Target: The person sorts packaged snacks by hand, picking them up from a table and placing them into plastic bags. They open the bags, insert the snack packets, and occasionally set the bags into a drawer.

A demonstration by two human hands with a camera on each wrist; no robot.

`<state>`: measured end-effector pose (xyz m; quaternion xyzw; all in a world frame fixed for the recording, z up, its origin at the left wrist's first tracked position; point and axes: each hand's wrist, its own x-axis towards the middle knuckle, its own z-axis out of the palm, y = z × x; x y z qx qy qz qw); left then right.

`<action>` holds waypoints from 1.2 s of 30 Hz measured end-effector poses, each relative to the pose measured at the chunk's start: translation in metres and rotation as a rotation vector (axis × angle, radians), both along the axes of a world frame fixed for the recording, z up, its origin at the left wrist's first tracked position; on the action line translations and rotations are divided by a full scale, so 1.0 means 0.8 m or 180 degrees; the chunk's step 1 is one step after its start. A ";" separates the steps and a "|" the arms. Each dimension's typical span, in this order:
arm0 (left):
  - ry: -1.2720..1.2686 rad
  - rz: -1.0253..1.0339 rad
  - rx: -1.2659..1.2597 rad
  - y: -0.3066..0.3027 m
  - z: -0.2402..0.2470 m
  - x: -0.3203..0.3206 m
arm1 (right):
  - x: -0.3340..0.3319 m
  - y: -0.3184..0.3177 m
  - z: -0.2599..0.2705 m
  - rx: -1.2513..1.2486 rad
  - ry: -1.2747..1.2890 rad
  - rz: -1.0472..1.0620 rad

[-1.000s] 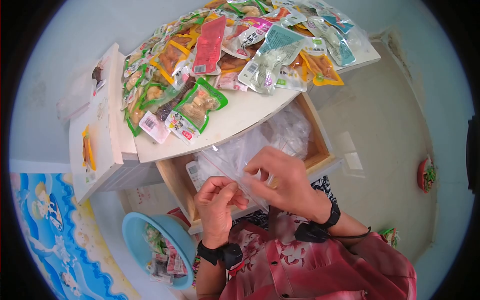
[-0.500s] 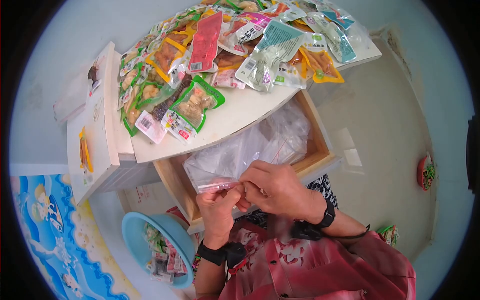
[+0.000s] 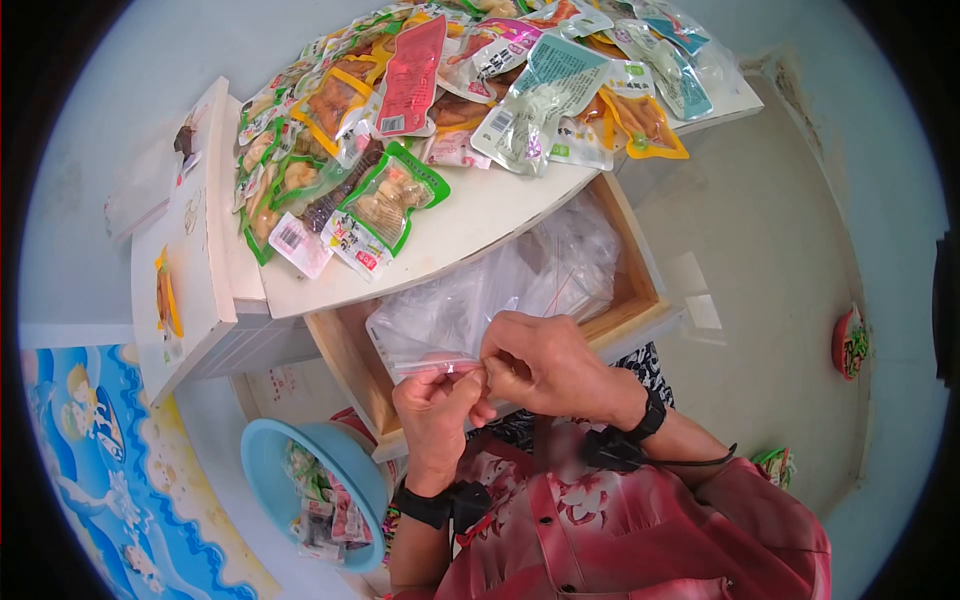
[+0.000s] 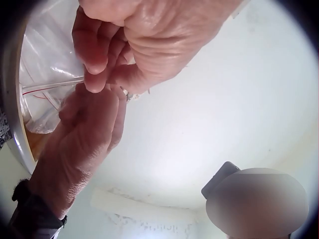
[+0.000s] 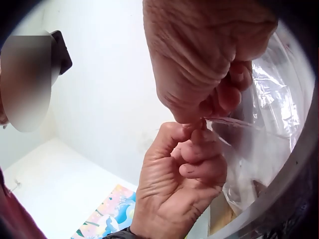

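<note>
Where fingers (image 3: 460,395) pinch red-lined edge (image 3: 436,367), clear bag (image 3: 422,334) spreads beyond them.

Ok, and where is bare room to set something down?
The tabletop strip between the packets and the drawer; also the floor right of the drawer. Crowded: the tabletop's far side and the drawer, holding plastic bags.

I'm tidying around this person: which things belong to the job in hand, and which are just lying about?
In use:
clear bag, pinched in left hand and right hand
drawer holding more clear plastic

Apparently lying about:
table packets, perhaps for later
blue basin of packets
red bowl
</note>
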<state>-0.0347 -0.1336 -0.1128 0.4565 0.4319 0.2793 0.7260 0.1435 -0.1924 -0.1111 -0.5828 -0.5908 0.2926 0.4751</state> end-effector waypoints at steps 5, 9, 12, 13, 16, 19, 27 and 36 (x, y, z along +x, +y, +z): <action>0.0094 0.0098 0.0044 -0.001 0.004 0.002 | -0.003 0.000 -0.005 0.0011 0.0019 -0.0121; 0.0018 0.0037 0.0017 -0.002 0.008 0.001 | 0.000 0.002 -0.010 0.0137 -0.0032 -0.0355; -0.0147 -0.0148 -0.0060 -0.002 0.008 -0.006 | 0.010 0.002 -0.009 0.0012 0.0103 -0.0520; -0.0220 -0.0220 -0.0095 0.000 0.008 -0.011 | 0.013 0.002 -0.012 -0.0007 0.0055 -0.0599; -0.0441 -0.0933 -0.0034 0.002 0.018 -0.029 | 0.018 0.004 -0.024 -0.0026 -0.0158 -0.0803; -0.1428 -0.1058 0.0103 0.001 0.009 -0.040 | 0.019 0.005 -0.035 -0.0022 -0.0434 -0.0954; -0.1534 -0.0224 -0.0020 0.005 0.017 -0.048 | 0.024 0.000 -0.021 -0.0183 0.0602 -0.0567; -0.0751 -0.0500 0.0368 0.003 0.043 -0.038 | 0.005 0.002 0.021 -0.0312 0.0230 -0.0084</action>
